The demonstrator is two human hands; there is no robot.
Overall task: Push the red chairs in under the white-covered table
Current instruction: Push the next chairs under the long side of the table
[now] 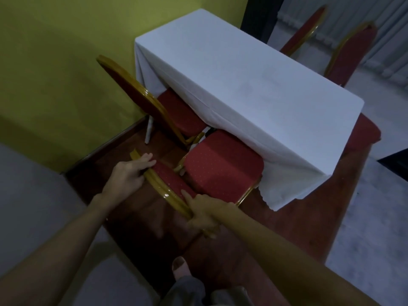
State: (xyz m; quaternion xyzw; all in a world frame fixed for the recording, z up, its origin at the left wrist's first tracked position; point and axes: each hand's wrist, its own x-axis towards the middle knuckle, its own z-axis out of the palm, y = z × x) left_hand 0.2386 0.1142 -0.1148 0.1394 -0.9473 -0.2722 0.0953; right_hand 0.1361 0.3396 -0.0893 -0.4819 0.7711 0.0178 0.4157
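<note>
A red chair (220,166) with a gold frame stands in front of me, its seat partly under the white-covered table (254,85). My left hand (130,173) rests on the left part of its backrest top, fingers laid over the gold rail. My right hand (205,213) grips the right side of the same backrest. A second red chair (174,113) stands to the left by the wall, its seat partly under the cloth. Two more red chairs (353,51) show their backs on the table's far side.
A yellow-green wall (66,62) runs close along the left, with a dark wooden skirting (106,149) below it. The table stands on a red carpet (298,217) edged by grey floor (375,217). My feet (181,266) are just behind the chair.
</note>
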